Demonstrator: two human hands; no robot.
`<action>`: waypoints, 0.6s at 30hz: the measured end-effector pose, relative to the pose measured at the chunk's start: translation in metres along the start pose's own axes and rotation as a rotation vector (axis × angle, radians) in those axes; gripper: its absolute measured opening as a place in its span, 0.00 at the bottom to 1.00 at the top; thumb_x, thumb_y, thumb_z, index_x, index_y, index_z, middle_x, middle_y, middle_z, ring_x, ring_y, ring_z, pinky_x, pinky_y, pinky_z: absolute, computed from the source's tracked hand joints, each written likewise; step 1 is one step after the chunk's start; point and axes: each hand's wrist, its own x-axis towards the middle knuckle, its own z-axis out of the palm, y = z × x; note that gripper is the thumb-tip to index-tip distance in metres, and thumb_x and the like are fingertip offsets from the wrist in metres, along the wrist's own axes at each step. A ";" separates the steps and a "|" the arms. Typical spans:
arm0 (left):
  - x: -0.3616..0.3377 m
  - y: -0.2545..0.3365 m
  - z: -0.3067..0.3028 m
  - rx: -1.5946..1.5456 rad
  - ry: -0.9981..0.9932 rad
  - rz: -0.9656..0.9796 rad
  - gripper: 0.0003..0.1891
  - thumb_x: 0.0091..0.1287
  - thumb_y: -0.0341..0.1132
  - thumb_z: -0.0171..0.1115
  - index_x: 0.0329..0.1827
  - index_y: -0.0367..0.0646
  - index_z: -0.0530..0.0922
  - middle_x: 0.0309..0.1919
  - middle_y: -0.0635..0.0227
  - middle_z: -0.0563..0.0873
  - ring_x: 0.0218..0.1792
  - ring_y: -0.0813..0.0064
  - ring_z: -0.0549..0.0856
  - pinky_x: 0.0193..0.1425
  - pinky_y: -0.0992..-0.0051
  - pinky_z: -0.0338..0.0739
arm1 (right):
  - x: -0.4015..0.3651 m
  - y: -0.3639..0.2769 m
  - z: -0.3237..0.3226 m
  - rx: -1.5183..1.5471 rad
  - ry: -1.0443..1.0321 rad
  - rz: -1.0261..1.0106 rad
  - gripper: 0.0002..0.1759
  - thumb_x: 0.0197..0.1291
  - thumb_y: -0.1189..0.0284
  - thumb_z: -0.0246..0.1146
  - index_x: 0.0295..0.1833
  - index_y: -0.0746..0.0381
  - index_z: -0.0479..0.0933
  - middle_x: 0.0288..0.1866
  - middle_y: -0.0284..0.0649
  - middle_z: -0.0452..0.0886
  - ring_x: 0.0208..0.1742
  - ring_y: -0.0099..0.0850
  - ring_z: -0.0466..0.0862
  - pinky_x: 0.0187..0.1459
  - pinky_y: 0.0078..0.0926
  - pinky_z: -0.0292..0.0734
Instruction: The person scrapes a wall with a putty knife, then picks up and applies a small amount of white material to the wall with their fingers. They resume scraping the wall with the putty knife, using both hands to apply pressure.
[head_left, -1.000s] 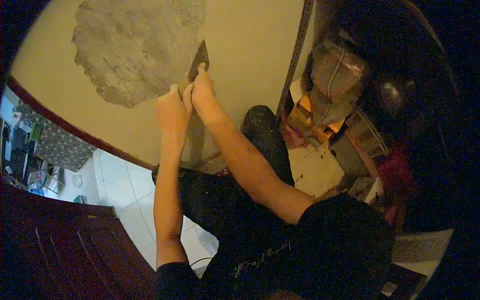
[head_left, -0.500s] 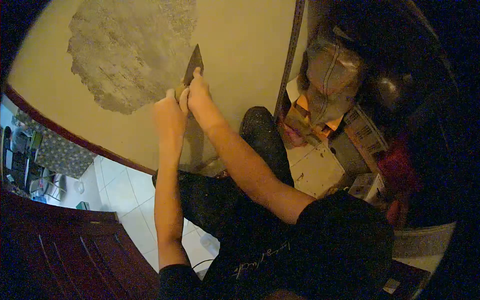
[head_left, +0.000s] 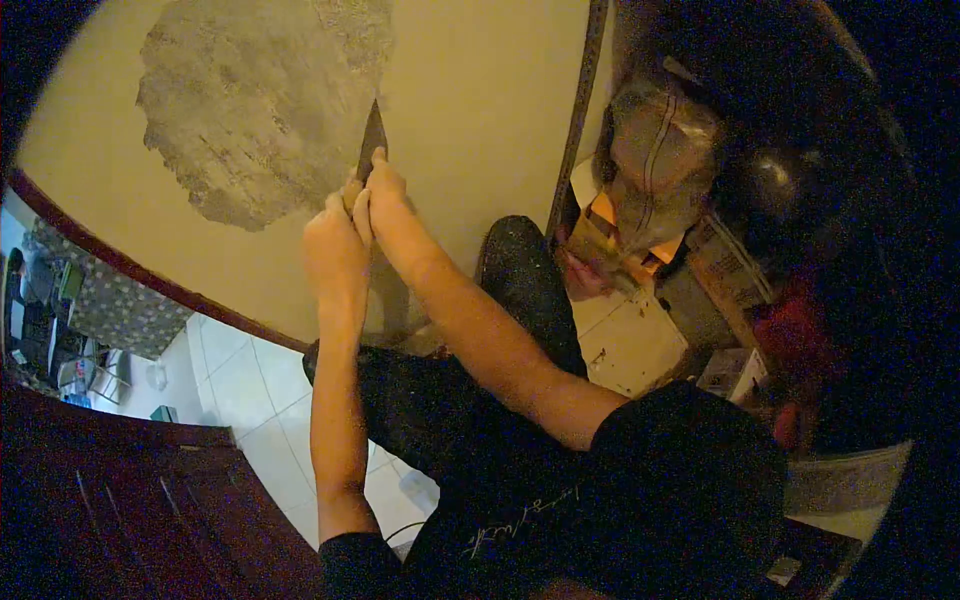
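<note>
A scraper [head_left: 371, 133] with a dark metal blade and a yellowish handle meets the wall at the right edge of a rough grey patch [head_left: 255, 110]. My left hand [head_left: 337, 232] is closed around the handle. Just above and to the right, my right hand [head_left: 386, 195] grips the same tool, with a finger lying along the blade. My fingers hide most of the handle. Smooth cream-coloured wall [head_left: 470, 120] surrounds the bare patch.
My bent knee [head_left: 520, 260] is close to the wall. To the right are a clear plastic-covered bundle [head_left: 665, 150], a crate [head_left: 735, 255] and a red item [head_left: 800, 325]. A dark red panelled door [head_left: 150, 500] stands at lower left, beside white floor tiles [head_left: 240, 370].
Both hands and the scraper have shifted slightly left and down along the wall. The blade now appears narrower, turned more edge-on to me. My grip stays the same.
</note>
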 end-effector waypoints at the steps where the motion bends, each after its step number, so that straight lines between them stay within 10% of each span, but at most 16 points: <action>1: -0.002 -0.003 0.002 -0.070 0.001 -0.001 0.21 0.67 0.47 0.60 0.27 0.35 0.76 0.20 0.47 0.80 0.23 0.47 0.81 0.28 0.56 0.73 | 0.003 0.002 -0.001 -0.002 -0.007 -0.003 0.26 0.68 0.50 0.52 0.36 0.66 0.76 0.26 0.41 0.78 0.23 0.33 0.75 0.24 0.32 0.71; 6: 0.002 -0.002 0.029 -0.176 -0.050 0.009 0.21 0.67 0.47 0.60 0.27 0.35 0.76 0.20 0.46 0.81 0.23 0.47 0.81 0.28 0.56 0.74 | -0.009 -0.018 -0.028 -0.506 0.201 -0.149 0.38 0.70 0.44 0.39 0.42 0.68 0.80 0.37 0.50 0.84 0.37 0.48 0.82 0.42 0.44 0.77; 8: 0.010 -0.001 0.043 -0.194 -0.034 0.077 0.21 0.68 0.46 0.59 0.26 0.35 0.76 0.21 0.46 0.81 0.24 0.46 0.81 0.29 0.55 0.74 | 0.036 -0.005 -0.019 0.058 0.205 -0.222 0.39 0.69 0.43 0.39 0.42 0.68 0.80 0.37 0.52 0.84 0.37 0.50 0.81 0.42 0.45 0.76; 10: 0.008 0.004 0.043 -0.212 -0.041 0.074 0.21 0.68 0.46 0.58 0.26 0.35 0.75 0.21 0.46 0.81 0.25 0.45 0.82 0.29 0.55 0.74 | 0.032 -0.021 -0.032 0.016 0.084 -0.103 0.31 0.68 0.46 0.50 0.39 0.68 0.76 0.30 0.42 0.80 0.27 0.35 0.78 0.34 0.30 0.76; 14: -0.008 0.025 0.023 -0.187 -0.166 -0.043 0.18 0.71 0.43 0.53 0.34 0.32 0.74 0.25 0.41 0.81 0.30 0.41 0.82 0.33 0.53 0.75 | 0.014 -0.030 -0.034 -0.226 0.156 -0.196 0.27 0.67 0.49 0.53 0.37 0.65 0.75 0.27 0.41 0.78 0.25 0.32 0.77 0.30 0.31 0.75; 18: -0.033 0.017 0.037 -0.327 -0.152 -0.081 0.17 0.72 0.41 0.51 0.37 0.31 0.73 0.26 0.39 0.81 0.32 0.39 0.81 0.35 0.52 0.75 | -0.040 -0.025 -0.056 -0.043 -0.240 -0.152 0.20 0.66 0.54 0.57 0.36 0.61 0.74 0.26 0.39 0.77 0.23 0.30 0.76 0.28 0.28 0.74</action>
